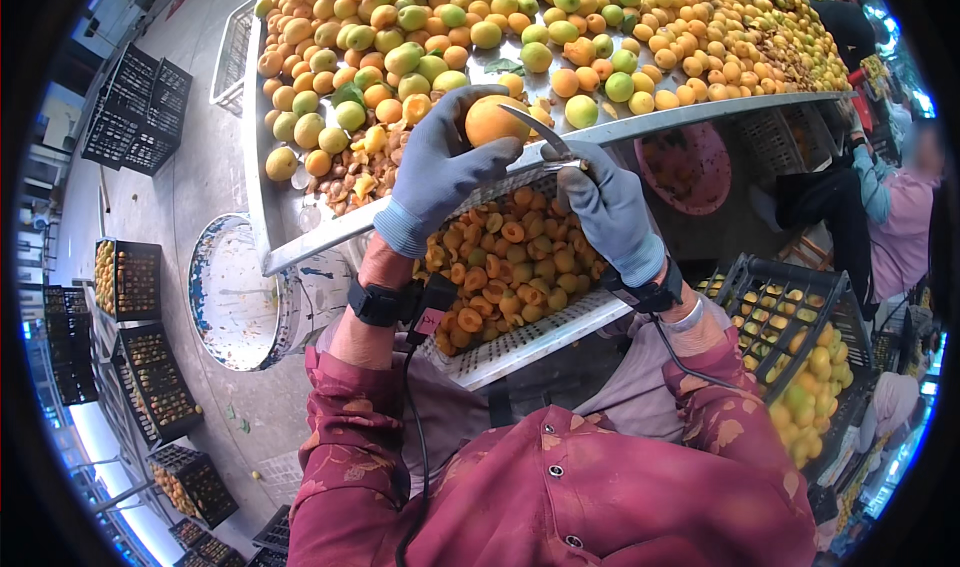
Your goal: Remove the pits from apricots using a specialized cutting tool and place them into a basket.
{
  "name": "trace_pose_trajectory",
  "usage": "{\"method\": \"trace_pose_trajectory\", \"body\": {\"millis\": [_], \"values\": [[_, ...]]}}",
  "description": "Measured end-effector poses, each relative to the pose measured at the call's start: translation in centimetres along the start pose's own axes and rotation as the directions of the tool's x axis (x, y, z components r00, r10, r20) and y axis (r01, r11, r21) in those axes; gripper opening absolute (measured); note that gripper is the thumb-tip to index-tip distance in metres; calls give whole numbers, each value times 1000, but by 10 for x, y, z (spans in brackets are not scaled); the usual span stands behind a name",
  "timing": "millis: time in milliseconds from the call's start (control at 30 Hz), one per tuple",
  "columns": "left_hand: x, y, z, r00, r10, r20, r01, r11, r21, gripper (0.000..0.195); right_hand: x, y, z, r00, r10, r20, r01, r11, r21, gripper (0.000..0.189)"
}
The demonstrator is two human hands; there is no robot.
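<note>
My left hand (450, 165), in a grey-blue knit glove, holds a whole orange apricot (495, 122) between thumb and fingers over the near edge of the metal table (450, 184). A small curved knife (541, 130) is in my gloved right hand (604, 199), its blade lying against the fruit's right side. Beneath both hands a white plastic crate (540, 342) holds many halved apricots (495, 267). Beyond the hands, whole apricots (405, 56) in green, yellow and orange cover much of the tabletop. Pits and torn fruit pieces (360, 165) lie just left of my left hand.
A white bucket with chipped paint (240, 297) stands at left. At right are a pink basin (686, 165), a tipped black crate (795, 289) of yellow apricots and a seated person in pink (900, 229). Black crates (139, 109) stand on the floor farther left. Cables run from my wrists.
</note>
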State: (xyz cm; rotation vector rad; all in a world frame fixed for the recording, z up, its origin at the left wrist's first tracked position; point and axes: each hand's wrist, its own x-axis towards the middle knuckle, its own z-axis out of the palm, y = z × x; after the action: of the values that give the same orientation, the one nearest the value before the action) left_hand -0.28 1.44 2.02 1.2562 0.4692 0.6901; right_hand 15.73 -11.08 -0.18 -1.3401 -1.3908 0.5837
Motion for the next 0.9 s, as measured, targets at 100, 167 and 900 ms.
{"method": "trace_pose_trajectory", "body": {"millis": [100,167,900], "values": [[0,-1,2,998,51,-33,-50,997,53,53,0,3,0,1000,-11,2,11,1000,-12,27],[0,2,2,1000,-5,10,5,996,86,55,0,4,0,1000,-13,-5,13,1000,4,27],[-2,5,-2,997,-51,57,57,990,-125,52,-1,8,11,997,82,-3,-80,982,169,27]]}}
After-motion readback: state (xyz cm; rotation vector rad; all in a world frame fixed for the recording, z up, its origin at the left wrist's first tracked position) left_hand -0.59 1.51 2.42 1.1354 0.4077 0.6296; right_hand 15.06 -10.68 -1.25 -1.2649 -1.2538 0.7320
